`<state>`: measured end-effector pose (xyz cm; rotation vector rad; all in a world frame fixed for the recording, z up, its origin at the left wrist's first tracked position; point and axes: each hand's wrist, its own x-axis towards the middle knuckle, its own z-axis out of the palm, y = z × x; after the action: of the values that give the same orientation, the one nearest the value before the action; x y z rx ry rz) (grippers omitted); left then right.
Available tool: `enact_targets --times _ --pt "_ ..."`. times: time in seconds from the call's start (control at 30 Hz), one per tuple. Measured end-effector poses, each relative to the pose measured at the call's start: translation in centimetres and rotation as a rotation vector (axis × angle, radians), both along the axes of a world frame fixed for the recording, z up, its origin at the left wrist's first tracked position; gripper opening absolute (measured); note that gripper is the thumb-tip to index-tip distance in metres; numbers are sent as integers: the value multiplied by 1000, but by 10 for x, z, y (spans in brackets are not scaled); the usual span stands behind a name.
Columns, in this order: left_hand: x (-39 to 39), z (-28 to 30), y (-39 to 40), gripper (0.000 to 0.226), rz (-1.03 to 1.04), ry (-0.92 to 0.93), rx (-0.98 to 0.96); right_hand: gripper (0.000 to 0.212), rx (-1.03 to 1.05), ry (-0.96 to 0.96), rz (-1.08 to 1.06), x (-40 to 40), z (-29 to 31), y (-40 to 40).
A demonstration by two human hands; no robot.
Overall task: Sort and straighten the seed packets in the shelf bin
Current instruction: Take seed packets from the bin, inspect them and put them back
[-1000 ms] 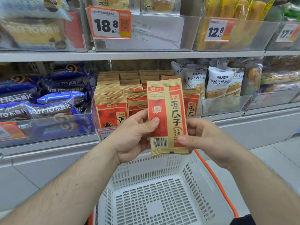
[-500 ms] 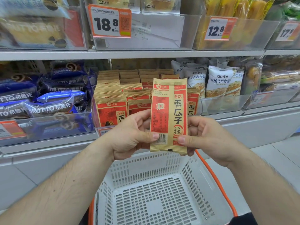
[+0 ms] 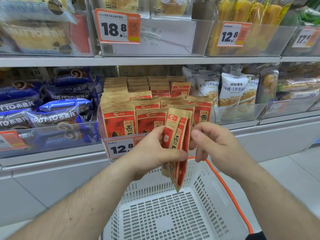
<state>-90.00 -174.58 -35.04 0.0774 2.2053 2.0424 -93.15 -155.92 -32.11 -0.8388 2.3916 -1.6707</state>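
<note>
A red and tan seed packet [image 3: 174, 144] is held upright above the basket, turned almost edge-on to me. My left hand [image 3: 152, 153] grips it across the middle, thumb on the front. My right hand [image 3: 216, 149] hovers just right of the packet with loosely curled fingers, its thumb near the packet's edge. Behind them, the clear shelf bin [image 3: 102, 129] holds several rows of matching seed packets [image 3: 119, 122] standing upright; some at the back right lean unevenly.
A white perforated basket [image 3: 207, 187] with an orange handle [image 3: 230, 193] sits below my hands. Blue snack bags [image 3: 52, 116] fill the bin to the left and white bread bags [image 3: 232, 90] the bin to the right. A 12.8 price tag [image 3: 119, 148] hangs on the bin's front.
The packet has turned from facing me flat to nearly edge-on and dropped lower. My right hand has let go of its right edge; my left hand alone holds it.
</note>
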Motion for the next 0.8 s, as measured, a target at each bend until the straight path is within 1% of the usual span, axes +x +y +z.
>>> enact_targets --times 0.03,0.1,0.17,0.23,0.3,0.37,0.4,0.5,0.53,0.7,0.8 --pt "1 -1 0 67 -45 -1 -10 17 -33 20 -20 0 0 -1" --pt "3 -1 3 60 -96 -3 -6 23 -23 64 -36 1 -3 -4" --pt "4 0 6 56 -77 21 26 28 19 103 -44 1 -8 -8" --pt "2 0 8 53 -8 53 82 33 49 105 -47 2 -11 -12" --pt "0 1 6 60 37 46 149 34 30 69 -28 2 -12 -15" --pt "-1 2 3 71 -16 8 234 29 -25 21 11 3 -11 -18" --pt "-1 2 2 69 -63 -4 287 28 -52 -7 29 4 -9 -19" --pt "1 2 2 43 -155 -15 372 27 -100 -78 65 4 -8 -19" --pt "1 2 2 37 -174 -15 387 28 -108 -91 71 4 -7 -19" --pt "1 2 3 30 -207 -13 395 30 -124 -108 75 4 -7 -18" --pt "1 3 5 39 -146 -28 368 30 -104 -66 51 5 -5 -17"
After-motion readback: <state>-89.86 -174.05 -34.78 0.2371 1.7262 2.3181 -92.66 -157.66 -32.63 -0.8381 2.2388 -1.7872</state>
